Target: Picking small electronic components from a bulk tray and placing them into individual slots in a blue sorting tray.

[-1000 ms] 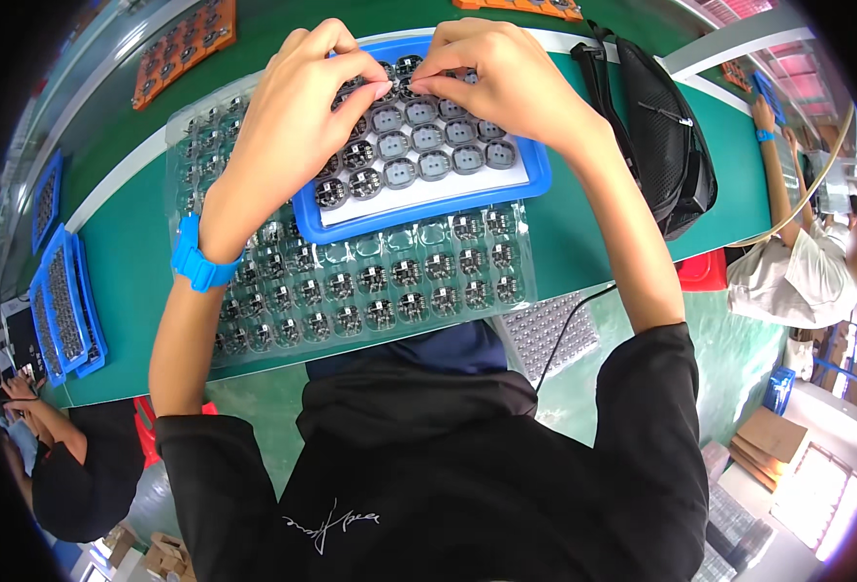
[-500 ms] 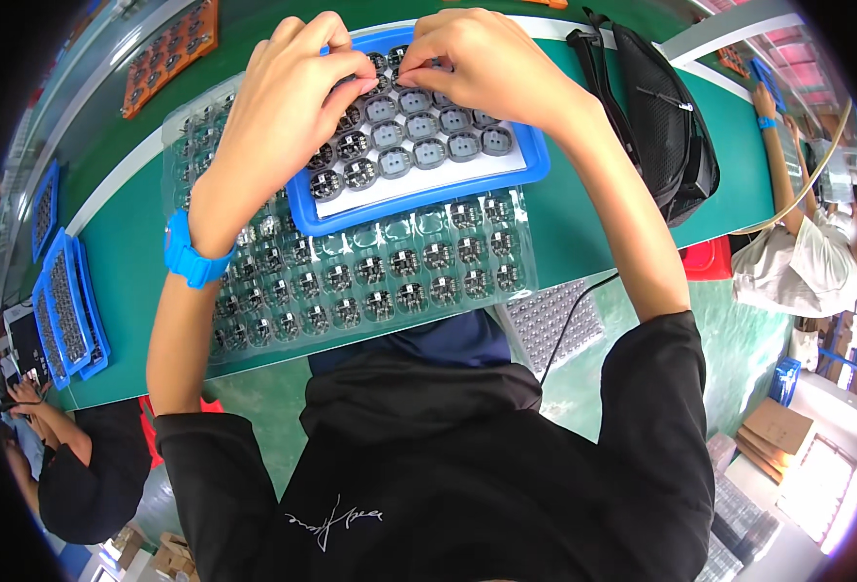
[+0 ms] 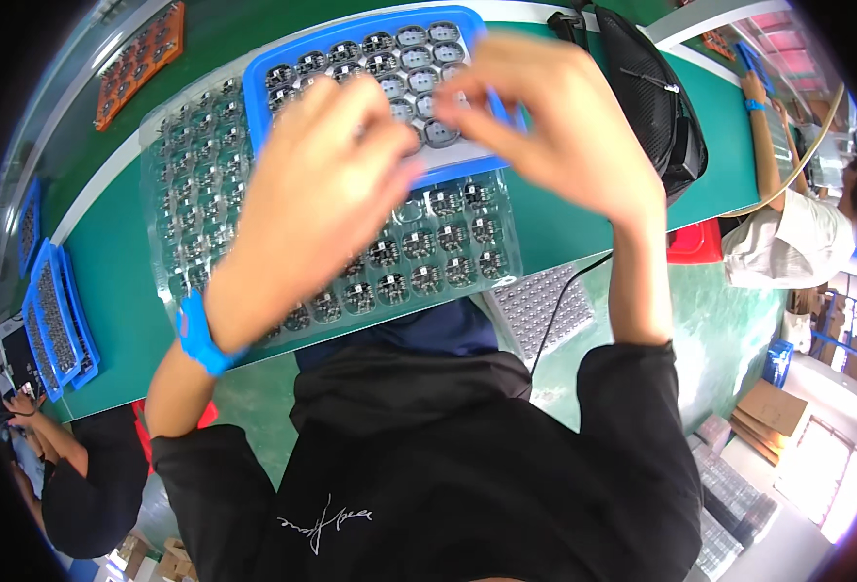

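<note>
My left hand (image 3: pixel 326 194), a blue band on its wrist, hovers over the near left part of a blue tray (image 3: pixel 254 109). Motion smears its fingers, so whether they hold anything is hidden. Over the tray's right side is my right hand (image 3: pixel 564 126), thumb and forefinger near the small grey housings (image 3: pixel 443 31); these fingers are blurred too. Rows of housings sit on the tray's white base, those toward the left carrying small black circuit boards (image 3: pixel 379 42). Beneath the blue tray lies a clear plastic blister tray (image 3: pixel 161 254) with many similar boards (image 3: pixel 419 242) in its pockets.
A black bag (image 3: pixel 649 92) stands right of the tray on the green table (image 3: pixel 569 238). Farther left are blue trays (image 3: pixel 60 315) and an orange tray (image 3: pixel 142 63). Co-workers sit at both sides. A grey perforated tray (image 3: pixel 542 306) lies below the table edge.
My hands have come away from the far housings toward me, the left down and rightward, the right down and outward. The blue tray sits farther left in view, uncovering its far rows.
</note>
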Tool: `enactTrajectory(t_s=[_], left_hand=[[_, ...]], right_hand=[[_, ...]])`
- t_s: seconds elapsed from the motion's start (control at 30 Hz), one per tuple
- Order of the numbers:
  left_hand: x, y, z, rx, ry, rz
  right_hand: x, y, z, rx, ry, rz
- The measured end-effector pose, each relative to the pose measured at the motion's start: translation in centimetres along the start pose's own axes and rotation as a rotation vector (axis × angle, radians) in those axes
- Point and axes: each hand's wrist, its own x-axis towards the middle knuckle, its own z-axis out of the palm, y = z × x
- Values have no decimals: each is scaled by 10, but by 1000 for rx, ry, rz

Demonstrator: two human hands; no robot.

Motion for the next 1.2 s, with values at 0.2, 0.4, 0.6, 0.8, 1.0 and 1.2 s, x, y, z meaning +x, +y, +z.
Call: enactTrajectory(t_s=[0.2,0.4,0.6,0.8,1.0,1.2], left_hand=[[0,43,14,57,-10,-26],[-8,52,31,89,-86,-21],[-3,54,38,175,-145,-6],[0,43,8,-108,58,-30],[1,-22,-17,-148,146,-175],[1,-54,-3,-108,129,-175]], right_hand=[[-70,-41,-1,-36,-209,223],[-77,-26,24,-149,-195,256],[-66,-27,6,-37,-152,165],[-35,9,-15,156,-71,69],[32,43,9,125,-81,-75],[48,45,27,97,-152,-132]])
